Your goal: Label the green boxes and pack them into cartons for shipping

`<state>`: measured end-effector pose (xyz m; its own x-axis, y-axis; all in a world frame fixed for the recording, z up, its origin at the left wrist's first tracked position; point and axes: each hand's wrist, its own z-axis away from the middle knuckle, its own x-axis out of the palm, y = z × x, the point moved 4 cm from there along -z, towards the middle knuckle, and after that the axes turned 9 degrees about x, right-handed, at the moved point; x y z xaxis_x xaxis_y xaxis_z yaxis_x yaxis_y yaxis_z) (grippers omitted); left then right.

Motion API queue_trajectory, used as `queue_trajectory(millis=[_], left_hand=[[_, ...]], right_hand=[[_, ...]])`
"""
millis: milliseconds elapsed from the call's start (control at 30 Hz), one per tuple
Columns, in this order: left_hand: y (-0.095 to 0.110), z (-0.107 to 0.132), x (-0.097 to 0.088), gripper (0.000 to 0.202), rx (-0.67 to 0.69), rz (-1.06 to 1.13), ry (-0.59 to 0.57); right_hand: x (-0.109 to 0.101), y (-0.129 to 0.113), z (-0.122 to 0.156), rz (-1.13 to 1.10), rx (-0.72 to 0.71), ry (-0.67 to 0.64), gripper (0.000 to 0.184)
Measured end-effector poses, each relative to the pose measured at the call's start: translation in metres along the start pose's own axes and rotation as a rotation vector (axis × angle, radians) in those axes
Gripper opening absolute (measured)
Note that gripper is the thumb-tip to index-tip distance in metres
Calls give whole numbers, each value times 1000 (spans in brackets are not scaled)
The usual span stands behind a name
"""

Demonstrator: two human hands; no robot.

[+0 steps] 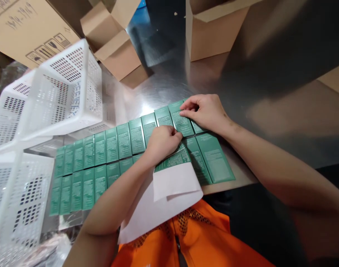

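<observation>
Two rows of green printed boxes (109, 144) stand packed side by side on a flat brown board (227, 185). My left hand (163, 142) is closed, its fingers curled down over the boxes in the middle; what they grip, if anything, is hidden. A white paper sheet (177, 181), folded over at its upper part, lies just below that hand against the near row and hangs toward my body. At the right end of the far row, my right hand (204, 111) has thumb and forefinger pinched together on a green box (182, 120); anything between the fingertips is too small to make out.
White perforated baskets (87, 89) stand at the left. An open carton (120, 55) and another open carton (213, 40) sit on the shiny metal table (163, 78) beyond the boxes. A large printed carton (27, 33) is at the far left.
</observation>
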<state>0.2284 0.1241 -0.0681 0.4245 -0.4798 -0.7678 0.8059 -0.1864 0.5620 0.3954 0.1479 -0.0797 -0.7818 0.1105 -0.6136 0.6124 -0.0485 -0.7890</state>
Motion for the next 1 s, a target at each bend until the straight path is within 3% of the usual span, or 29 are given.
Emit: queue_trajectory(millis=[267,367,433,533,700,900,1000], left_hand=[[0,4,0,29,33,19,38],[0,12,-1,23,73,57,109],[1,17,-1,33,123,21,119],[5,21,1,54,182,-174,76],[11,19,7,62,158,-399,-7],[11,19,12,59,183,-374,17],[8,20,9,47,206,-206,53]], right_hand=[[0,-1,4,62,-38,41,13],[-3,1,5,79,-29,100,36],[-3,2,5,76,-20,101,46],[-2,3,4,84,-14,72,49],[2,5,0,185,-3,18,76],[8,-7,-4,401,-72,-56,51],[9,-12,-4,478,-44,-45,50]])
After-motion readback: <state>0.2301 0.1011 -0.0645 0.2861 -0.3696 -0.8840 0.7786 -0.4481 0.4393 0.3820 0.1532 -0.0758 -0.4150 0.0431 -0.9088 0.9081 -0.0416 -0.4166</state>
